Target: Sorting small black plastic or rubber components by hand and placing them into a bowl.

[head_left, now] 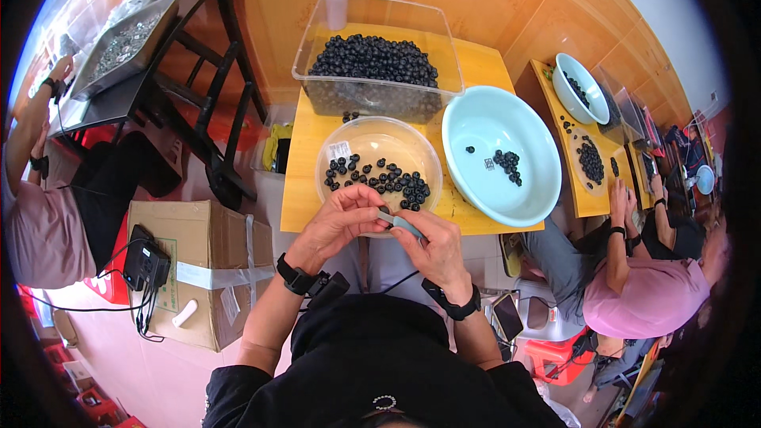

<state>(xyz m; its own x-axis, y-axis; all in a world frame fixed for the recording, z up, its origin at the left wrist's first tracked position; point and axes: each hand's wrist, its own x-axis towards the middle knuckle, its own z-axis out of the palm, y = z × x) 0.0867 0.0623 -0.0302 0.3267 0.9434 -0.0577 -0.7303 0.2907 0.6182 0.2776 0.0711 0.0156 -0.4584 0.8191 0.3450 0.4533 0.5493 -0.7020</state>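
Note:
My left hand [342, 223] pinches a small black piece, mostly hidden by the fingertips, just over the near rim of a round clear tray [333, 152]. In my right hand [437, 247] is a small tool with a grey-blue handle [407, 227]. Its tip meets the black piece between my fingers; whether it is a blade I cannot tell. Several round black knob-like parts [388, 178] lie in the tray. To the right stands a light blue basin [464, 182] holding a small cluster of similar black parts [507, 165].
Behind the tray, a clear plastic bin [372, 103] full of black parts stands on the yellow table [300, 198], with a pink bottle [337, 0] behind it. A taped cardboard box [190, 230] is at left. Other people sit at tables on both sides.

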